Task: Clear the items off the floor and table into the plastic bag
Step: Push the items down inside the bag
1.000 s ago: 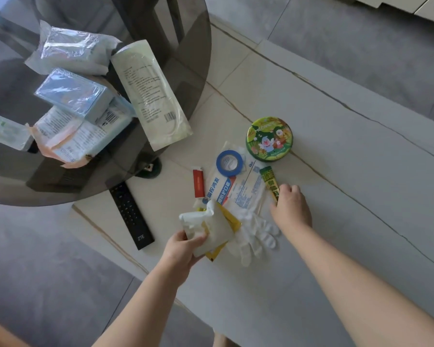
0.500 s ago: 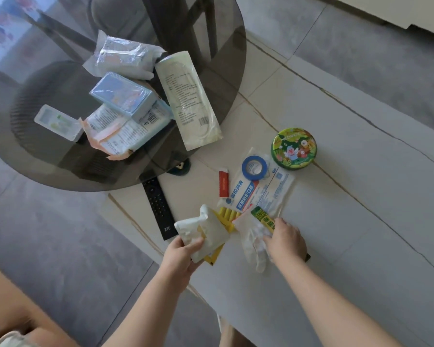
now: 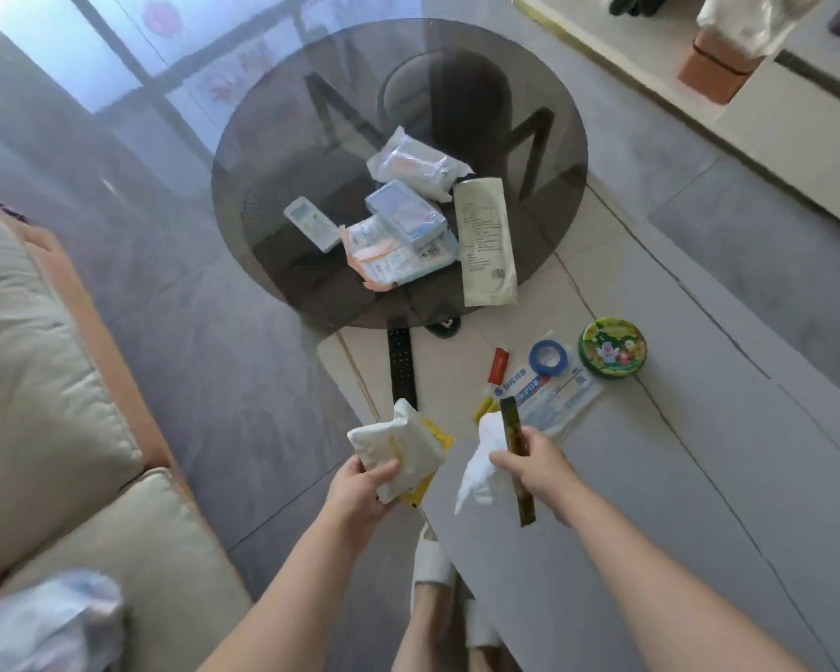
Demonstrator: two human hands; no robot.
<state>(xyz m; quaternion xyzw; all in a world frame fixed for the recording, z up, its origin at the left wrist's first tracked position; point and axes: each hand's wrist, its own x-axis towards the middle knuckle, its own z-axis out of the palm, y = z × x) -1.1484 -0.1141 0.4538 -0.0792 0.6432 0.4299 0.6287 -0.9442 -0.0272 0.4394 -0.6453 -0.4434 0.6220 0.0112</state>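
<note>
the sofa (image 3: 44, 380) fills nine o'clock, and the plastic bag (image 3: 44, 623) lies on it at seven o'clock, well apart from both hands. the round glass table (image 3: 272, 152) at twelve o'clock carries five items: three packets, one long pouch (image 3: 487, 242), one white remote. on the pale floor (image 3: 699, 477) at two o'clock i count one green tin (image 3: 612, 348), one roll of blue tape (image 3: 547, 357), one flat packet (image 3: 554, 395), one red sachet and one black remote (image 3: 402, 368). the left hand (image 3: 360, 492) grasps a white pack (image 3: 398, 448) with a yellow one beneath; the right hand (image 3: 537, 470) pinches one glove (image 3: 478, 468) and one green stick (image 3: 517, 458). the limp glove or thin stick could slip out on the swing towards the bag, each hand holding two things at once.
</note>
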